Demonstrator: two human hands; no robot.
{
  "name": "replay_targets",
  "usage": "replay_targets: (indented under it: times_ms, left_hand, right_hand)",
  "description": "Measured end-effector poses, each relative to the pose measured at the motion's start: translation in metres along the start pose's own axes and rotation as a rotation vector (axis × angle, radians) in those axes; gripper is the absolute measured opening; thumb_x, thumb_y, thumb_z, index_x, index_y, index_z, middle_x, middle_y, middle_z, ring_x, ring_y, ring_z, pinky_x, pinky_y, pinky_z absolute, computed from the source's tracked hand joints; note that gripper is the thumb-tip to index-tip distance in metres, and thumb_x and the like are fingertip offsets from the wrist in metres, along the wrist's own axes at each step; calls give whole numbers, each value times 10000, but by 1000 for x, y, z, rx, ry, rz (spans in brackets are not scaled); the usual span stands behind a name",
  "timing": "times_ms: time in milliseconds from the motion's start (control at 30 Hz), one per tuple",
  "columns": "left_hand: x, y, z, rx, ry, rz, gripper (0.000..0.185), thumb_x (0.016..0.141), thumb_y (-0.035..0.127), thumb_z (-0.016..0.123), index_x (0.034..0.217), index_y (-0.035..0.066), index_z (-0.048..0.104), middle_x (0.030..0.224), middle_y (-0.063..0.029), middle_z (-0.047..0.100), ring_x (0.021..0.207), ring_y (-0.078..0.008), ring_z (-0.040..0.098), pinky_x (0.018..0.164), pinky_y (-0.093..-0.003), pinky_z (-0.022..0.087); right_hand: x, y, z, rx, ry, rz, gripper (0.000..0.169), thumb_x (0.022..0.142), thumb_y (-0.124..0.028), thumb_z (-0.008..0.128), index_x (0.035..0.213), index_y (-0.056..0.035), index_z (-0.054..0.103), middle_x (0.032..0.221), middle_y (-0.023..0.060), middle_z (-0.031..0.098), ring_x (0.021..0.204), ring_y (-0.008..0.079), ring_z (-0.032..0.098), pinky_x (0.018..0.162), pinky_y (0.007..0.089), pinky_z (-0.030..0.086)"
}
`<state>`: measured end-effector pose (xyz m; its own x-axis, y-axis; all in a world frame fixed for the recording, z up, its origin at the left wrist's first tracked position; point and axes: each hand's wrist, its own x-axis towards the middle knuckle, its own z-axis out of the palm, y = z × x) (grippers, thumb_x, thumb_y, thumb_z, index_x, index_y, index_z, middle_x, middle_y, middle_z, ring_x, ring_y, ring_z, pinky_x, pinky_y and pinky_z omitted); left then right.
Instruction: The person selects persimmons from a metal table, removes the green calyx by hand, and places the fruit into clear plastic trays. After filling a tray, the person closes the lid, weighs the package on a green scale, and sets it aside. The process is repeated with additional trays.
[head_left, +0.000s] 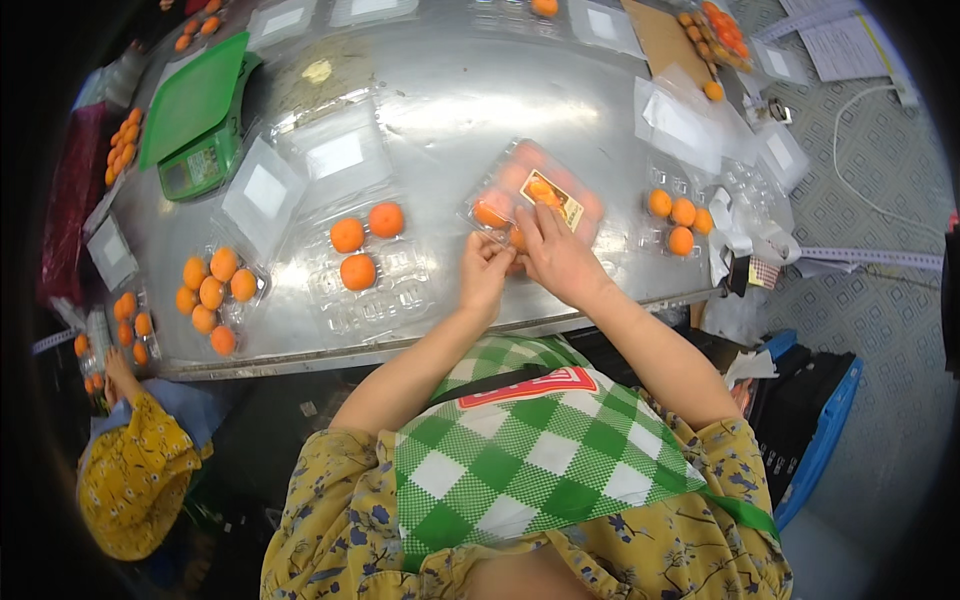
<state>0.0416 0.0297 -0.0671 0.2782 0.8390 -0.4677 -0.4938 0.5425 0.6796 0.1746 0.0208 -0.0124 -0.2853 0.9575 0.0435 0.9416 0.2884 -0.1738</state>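
In front of me, a clear plastic clamshell box (501, 174) full of orange citrus fruit lies turned at an angle on the metal table (450, 90). Its lid is down over the fruit and bears a printed label (553, 196). My left hand (484, 274) pinches the box's near-left edge between thumb and fingers. Across the lid lies my right hand (559, 255), fingertips on the label's lower part and thumb at the near edge. My hands partly cover the near corner, so the rim there is hard to see. Left of them sits an open clear tray (375, 304) with three oranges (358, 271).
More oranges (212, 292) fill a tray farther left, near a green weighing scale (195, 112). To the right stands a tray with several oranges (682, 211) beside crumpled plastic (750, 195). A co-worker's hand (118, 375) is at the far left. Below right are blue-rimmed crates (825, 427).
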Motion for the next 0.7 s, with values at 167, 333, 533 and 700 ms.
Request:
replay_targets:
  times_ms: [167,333,533,700]
  left_hand:
    - [1,-8,6,66,-30,69,223,860,-28,570,1039,22,447,813,-67,584,711,-109,575,636,-246,503]
    - [-4,-14,11,132,43,58,199,839,-34,576,982,29,453,799,-42,573,695,-98,550,615,-234,475]
    - [4,-25,10,209,72,130,231,836,-7,618,994,18,452,818,-64,582,685,-103,556,593,-241,486]
    - [6,-28,-21,110,156,-125,275,819,-30,578,1034,1,409,843,-129,584,687,-194,630,613,-325,564]
  right_hand:
    - [4,-12,-1,-45,11,142,535,782,-124,610,1246,59,416,1091,242,505,1044,375,538,806,403,513]
    - [-4,-16,-8,-10,-111,225,543,798,-95,576,1276,79,388,1095,272,530,985,386,581,797,385,525]
    - [5,-27,-8,-501,-164,44,529,808,-99,554,1278,84,393,964,328,587,885,382,639,640,363,553]
    - [18,6,-17,-211,-100,92,420,816,-156,547,1182,46,505,756,182,663,784,274,679,619,379,528]
